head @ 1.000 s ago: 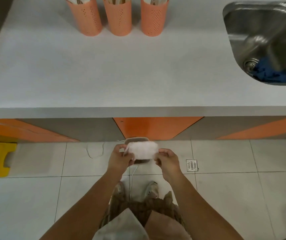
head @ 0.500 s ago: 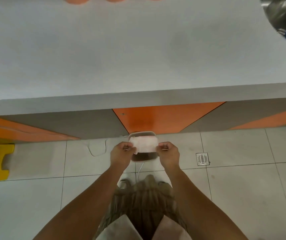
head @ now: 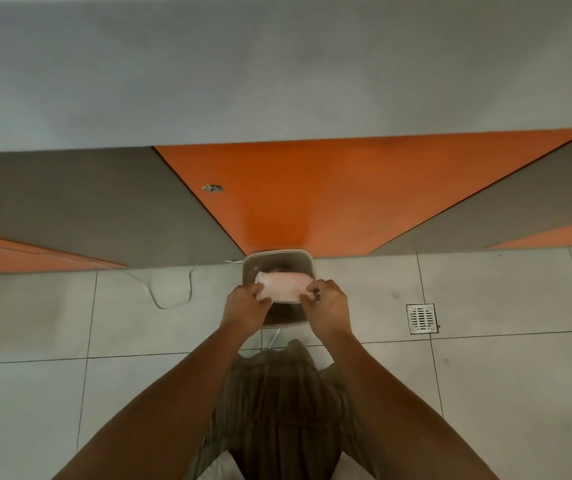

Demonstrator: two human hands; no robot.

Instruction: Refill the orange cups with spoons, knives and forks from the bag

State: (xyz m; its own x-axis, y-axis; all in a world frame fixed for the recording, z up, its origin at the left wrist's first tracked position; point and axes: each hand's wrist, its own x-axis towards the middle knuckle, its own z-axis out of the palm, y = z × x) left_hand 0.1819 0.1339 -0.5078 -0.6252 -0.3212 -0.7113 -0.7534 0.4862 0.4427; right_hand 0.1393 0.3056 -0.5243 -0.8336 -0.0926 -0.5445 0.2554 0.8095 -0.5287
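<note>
Head: both hands [head: 245,308] on bag [head: 282,289]

Looking further down, hands by the bin

The three orange cups with holes and the shiny metal sink have slid out of sight at the top, and the shoes are hidden too. The left hand [head: 244,308] and right hand [head: 327,306] still pinch the small pale pink plastic bag [head: 282,287], but more of the square brown floor bin [head: 277,259] now shows behind it.
</note>
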